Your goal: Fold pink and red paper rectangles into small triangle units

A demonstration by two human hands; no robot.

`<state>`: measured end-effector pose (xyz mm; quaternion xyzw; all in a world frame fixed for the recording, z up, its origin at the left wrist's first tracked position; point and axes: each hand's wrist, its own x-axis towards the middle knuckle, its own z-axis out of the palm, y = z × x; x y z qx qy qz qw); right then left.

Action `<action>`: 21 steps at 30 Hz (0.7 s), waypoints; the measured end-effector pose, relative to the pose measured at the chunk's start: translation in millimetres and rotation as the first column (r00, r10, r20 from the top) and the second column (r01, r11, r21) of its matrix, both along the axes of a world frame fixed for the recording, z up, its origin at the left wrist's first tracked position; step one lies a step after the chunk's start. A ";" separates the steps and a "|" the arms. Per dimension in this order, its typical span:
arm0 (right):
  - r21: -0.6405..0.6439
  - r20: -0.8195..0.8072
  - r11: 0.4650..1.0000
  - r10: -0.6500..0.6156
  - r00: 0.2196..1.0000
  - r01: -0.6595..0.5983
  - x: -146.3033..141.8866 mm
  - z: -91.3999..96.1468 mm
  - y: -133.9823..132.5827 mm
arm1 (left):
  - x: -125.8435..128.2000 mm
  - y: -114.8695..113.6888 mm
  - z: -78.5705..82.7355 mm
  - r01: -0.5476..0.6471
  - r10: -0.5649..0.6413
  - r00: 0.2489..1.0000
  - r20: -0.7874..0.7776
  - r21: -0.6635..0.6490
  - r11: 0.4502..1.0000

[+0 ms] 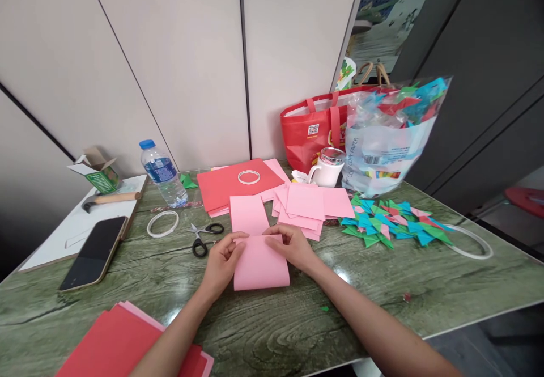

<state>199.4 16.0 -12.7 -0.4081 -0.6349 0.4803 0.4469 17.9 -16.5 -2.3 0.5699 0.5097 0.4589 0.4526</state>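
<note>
A pink sheet of paper [259,255] lies folded over on the green table [382,297], its curled fold toward me. My left hand [221,261] pinches the sheet's left edge near the top of the folded flap. My right hand [293,246] presses its fingers on the flap's upper right edge. Both hands grip the same sheet. Black-handled scissors [204,237] lie just left of my left hand.
Stacks of pink squares [312,204] and red paper [236,187] lie behind the sheet. Folded green, blue and pink triangles [391,224] are at right. A water bottle [164,174], phone [94,252], tape rings [162,223], mug [327,167], plastic bag [382,139] and red bag [314,130] stand around.
</note>
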 end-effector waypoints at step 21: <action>-0.272 -0.427 0.941 -0.307 0.850 0.203 -11.4 -8.0 0.9 | 18.6 -5.7 -8.5 -0.027 0.106 0.957 0.269 -0.282 0.959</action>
